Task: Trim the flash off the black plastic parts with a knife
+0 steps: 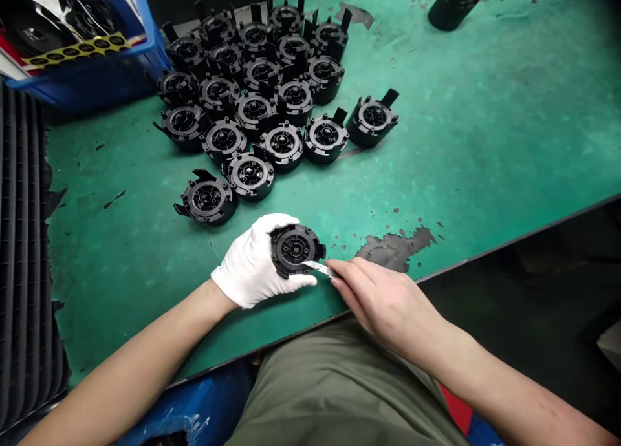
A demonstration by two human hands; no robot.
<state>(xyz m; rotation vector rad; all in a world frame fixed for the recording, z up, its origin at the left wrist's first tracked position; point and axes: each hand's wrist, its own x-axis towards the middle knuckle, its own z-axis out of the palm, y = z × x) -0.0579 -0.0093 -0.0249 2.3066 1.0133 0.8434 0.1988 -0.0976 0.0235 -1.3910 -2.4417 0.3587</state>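
Observation:
My left hand (252,262), in a white glove, is closed around a round black plastic housing (297,248) near the table's front edge. The housing's ribbed face is turned up toward me. Bare, my right hand (376,291) pinches a slim knife (320,267) with a pale metal blade. Its tip lies at the lower right rim of the housing; whether it touches the plastic I cannot tell. Beyond my left hand, the closest of the similar housings (206,199) sits on the green table.
Several matching black housings (255,110) stand grouped on the green table (485,142). Another black part (453,6) stands at the far right. A blue bin (97,77) with black discs is at the back left, above a dark ribbed stack (29,252). Dark worn patches (395,249) mark the tabletop.

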